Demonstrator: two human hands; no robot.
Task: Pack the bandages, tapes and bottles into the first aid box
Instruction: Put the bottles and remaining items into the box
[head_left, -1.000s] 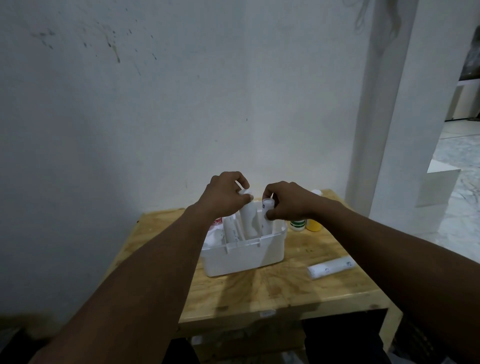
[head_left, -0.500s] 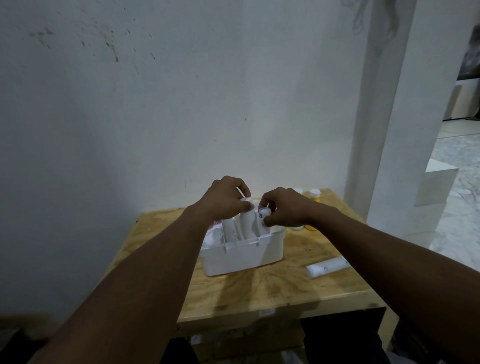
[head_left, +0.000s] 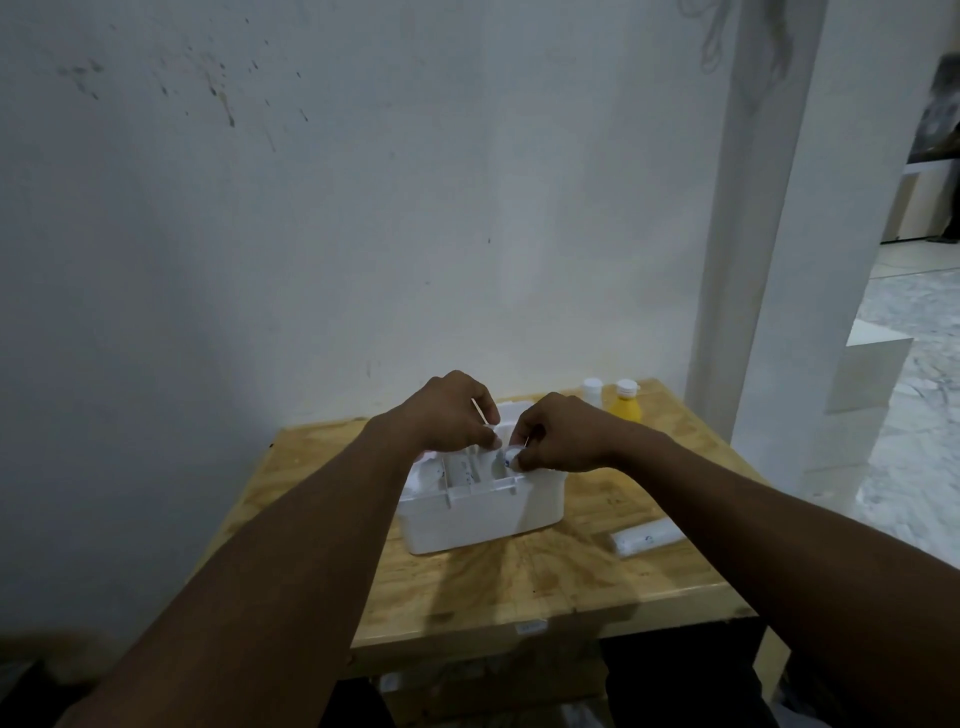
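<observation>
Both hands, left hand (head_left: 451, 415) and right hand (head_left: 563, 437), each pinching a bandage roll (head_left: 506, 458) over the first aid box (head_left: 480, 522).

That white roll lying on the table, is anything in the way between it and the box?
Nothing visible blocks it. The white roll lies alone on the table, right of the first aid box, with bare wood between them. Both the left hand and right hand are busy at the box's open top.
</observation>
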